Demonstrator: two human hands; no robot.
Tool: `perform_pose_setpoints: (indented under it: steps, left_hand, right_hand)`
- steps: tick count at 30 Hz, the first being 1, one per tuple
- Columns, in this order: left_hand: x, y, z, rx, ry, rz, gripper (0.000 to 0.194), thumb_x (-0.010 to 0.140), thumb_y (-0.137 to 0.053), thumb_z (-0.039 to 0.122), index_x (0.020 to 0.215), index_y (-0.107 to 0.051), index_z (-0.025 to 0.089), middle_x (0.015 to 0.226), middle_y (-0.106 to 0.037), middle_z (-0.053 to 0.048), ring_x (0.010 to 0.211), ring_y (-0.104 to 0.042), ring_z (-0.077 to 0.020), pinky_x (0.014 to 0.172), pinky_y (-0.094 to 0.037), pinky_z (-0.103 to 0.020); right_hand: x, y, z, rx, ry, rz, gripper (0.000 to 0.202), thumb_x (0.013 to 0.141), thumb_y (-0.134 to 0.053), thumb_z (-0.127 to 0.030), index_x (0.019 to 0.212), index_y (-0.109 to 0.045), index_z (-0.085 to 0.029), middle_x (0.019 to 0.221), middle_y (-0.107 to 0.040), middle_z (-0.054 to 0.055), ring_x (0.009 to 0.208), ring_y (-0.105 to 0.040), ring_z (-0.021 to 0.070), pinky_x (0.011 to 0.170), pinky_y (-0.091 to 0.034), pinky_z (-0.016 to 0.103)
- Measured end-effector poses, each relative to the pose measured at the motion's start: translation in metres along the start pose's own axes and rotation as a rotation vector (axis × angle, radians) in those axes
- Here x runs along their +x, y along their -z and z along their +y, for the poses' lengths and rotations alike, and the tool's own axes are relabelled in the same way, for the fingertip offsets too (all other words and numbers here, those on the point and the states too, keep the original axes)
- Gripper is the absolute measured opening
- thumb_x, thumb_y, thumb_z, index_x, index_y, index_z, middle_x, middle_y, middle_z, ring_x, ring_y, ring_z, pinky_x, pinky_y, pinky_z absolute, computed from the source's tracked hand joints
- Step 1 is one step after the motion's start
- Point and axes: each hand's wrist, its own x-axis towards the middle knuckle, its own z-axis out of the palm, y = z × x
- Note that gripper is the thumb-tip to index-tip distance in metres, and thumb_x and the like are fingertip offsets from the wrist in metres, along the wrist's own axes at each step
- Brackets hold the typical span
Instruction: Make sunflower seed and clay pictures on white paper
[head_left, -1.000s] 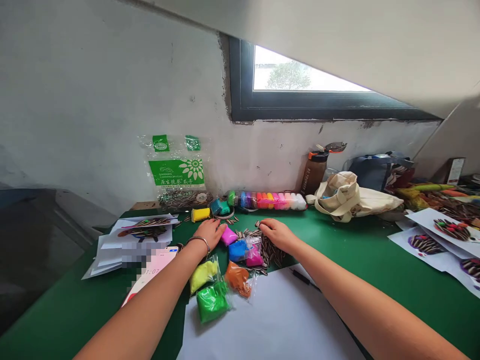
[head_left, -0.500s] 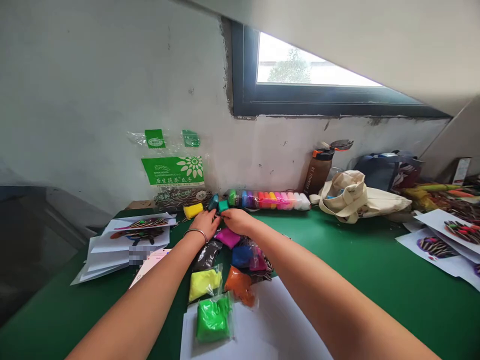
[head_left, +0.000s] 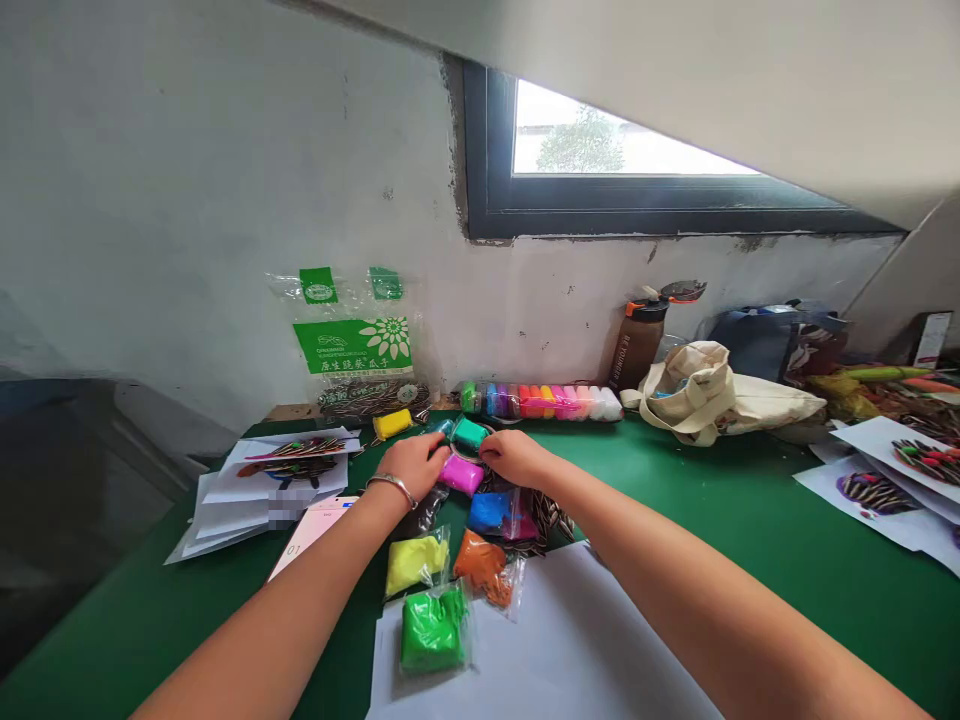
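My right hand (head_left: 519, 458) has its fingertips pinched at the right edge of a small bagged packet of teal modelling clay (head_left: 470, 434). My left hand (head_left: 411, 466), with a bangle at the wrist, is left of that packet. Its thumb and forefinger are apart, by the upper left corner of a magenta clay packet (head_left: 461, 475); a dark blue-green packet (head_left: 444, 428) lies just beyond its fingertips. Nearer me are bagged packets of black (head_left: 429, 512), blue (head_left: 489, 512), yellow (head_left: 417, 563), orange (head_left: 484, 566) and green clay (head_left: 433, 630).
Striped sunflower seeds (head_left: 551, 515) lie beside white paper (head_left: 540, 650). Behind are a seed bag (head_left: 360, 350), a yellow packet (head_left: 393, 424) and a row of coloured clay (head_left: 540, 401). A phone (head_left: 311, 530) and decorated sheets (head_left: 225, 490) lie left; a bottle (head_left: 637, 345) and cloth bag (head_left: 697, 390) stand right.
The teal packet has come nearer me and to the right, with my right hand at its edge. My hands have moved farther apart, uncovering more of the teal packet.
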Motion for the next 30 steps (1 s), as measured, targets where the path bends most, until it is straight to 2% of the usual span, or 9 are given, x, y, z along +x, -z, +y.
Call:
perform_pose_setpoints:
  steps: [4,10,15,20,22,25,27,28,30]
  left_hand:
    - [0.019,0.006,-0.008,0.046,0.049,0.062,0.027,0.093,-0.05,0.035,0.113,-0.059,0.018,0.116,-0.061,-0.008,0.101,-0.06,-0.0217,0.088,-0.048,-0.042]
    - [0.043,-0.015,-0.014,0.072,-0.038,0.014,0.032,0.091,-0.055,0.032,0.119,-0.053,0.017,0.121,-0.055,-0.009,0.101,-0.058,-0.0222,0.084,-0.05,-0.043]
    - [0.035,-0.021,-0.013,0.094,-0.032,-0.068,0.031,0.091,-0.055,0.031,0.118,-0.054,0.017,0.119,-0.056,-0.009,0.099,-0.059,-0.0214,0.083,-0.051,-0.042]
    - [0.018,-0.002,-0.013,0.128,0.003,-0.119,0.03,0.091,-0.055,0.032,0.117,-0.055,0.017,0.117,-0.057,-0.008,0.097,-0.06,-0.0207,0.082,-0.051,-0.041]
    - [0.017,0.01,-0.018,0.152,0.026,-0.087,0.028,0.092,-0.053,0.035,0.114,-0.056,0.018,0.117,-0.058,-0.008,0.099,-0.059,-0.0209,0.084,-0.05,-0.042]
    - [0.026,0.02,-0.029,0.184,0.039,-0.021,0.03,0.094,-0.047,0.039,0.112,-0.059,0.019,0.117,-0.059,-0.008,0.11,-0.055,-0.0232,0.094,-0.044,-0.043]
    - [0.036,0.02,-0.037,0.202,0.068,-0.007,0.031,0.091,-0.053,0.035,0.116,-0.056,0.017,0.12,-0.057,-0.009,0.104,-0.057,-0.0227,0.088,-0.048,-0.045]
    - [0.041,0.017,-0.04,0.209,0.089,-0.002,0.031,0.091,-0.054,0.034,0.118,-0.055,0.018,0.121,-0.056,-0.009,0.102,-0.058,-0.0222,0.086,-0.049,-0.044]
    - [0.051,0.009,-0.044,0.213,0.123,0.004,0.032,0.091,-0.055,0.032,0.119,-0.054,0.017,0.12,-0.056,-0.009,0.1,-0.059,-0.022,0.084,-0.051,-0.043]
  right_hand:
    - [-0.007,0.001,0.002,-0.034,-0.032,0.034,0.029,0.092,-0.054,-0.032,0.117,-0.055,-0.018,0.119,-0.057,0.008,0.098,-0.059,0.0199,0.082,-0.051,0.04]
    - [-0.007,0.006,-0.001,-0.101,-0.15,0.181,0.022,0.091,-0.048,-0.029,0.094,-0.064,-0.014,0.099,-0.063,0.01,0.095,-0.058,0.0217,0.083,-0.043,0.032]
    - [0.002,-0.002,-0.011,-0.122,-0.215,0.28,0.037,0.081,-0.059,-0.032,0.115,-0.057,-0.019,0.111,-0.057,0.013,0.103,-0.051,0.027,0.081,-0.04,0.034]
    - [0.005,0.002,-0.015,-0.1,-0.21,0.27,0.034,0.079,-0.06,-0.029,0.11,-0.061,-0.017,0.104,-0.06,0.015,0.101,-0.051,0.0301,0.08,-0.038,0.038]
    - [-0.004,0.008,-0.018,-0.078,-0.177,0.257,0.034,0.079,-0.06,-0.033,0.109,-0.062,-0.018,0.103,-0.061,0.013,0.1,-0.052,0.0288,0.081,-0.038,0.037]
    - [-0.031,0.015,-0.026,-0.034,-0.076,0.215,0.04,0.076,-0.064,-0.044,0.111,-0.063,-0.024,0.102,-0.063,0.008,0.097,-0.054,0.0249,0.081,-0.039,0.033]
    - [-0.057,0.018,-0.034,-0.008,-0.026,0.204,0.049,0.075,-0.063,-0.051,0.118,-0.06,-0.027,0.108,-0.062,0.006,0.099,-0.055,0.024,0.083,-0.041,0.033]
    - [-0.07,0.018,-0.038,0.014,0.006,0.21,0.049,0.078,-0.062,-0.05,0.122,-0.057,-0.028,0.112,-0.06,0.006,0.103,-0.053,0.0236,0.087,-0.04,0.034]
    - [-0.095,0.017,-0.046,0.137,0.063,0.295,0.042,0.081,-0.061,-0.037,0.121,-0.058,-0.025,0.117,-0.058,0.008,0.106,-0.052,0.0239,0.09,-0.041,0.036]
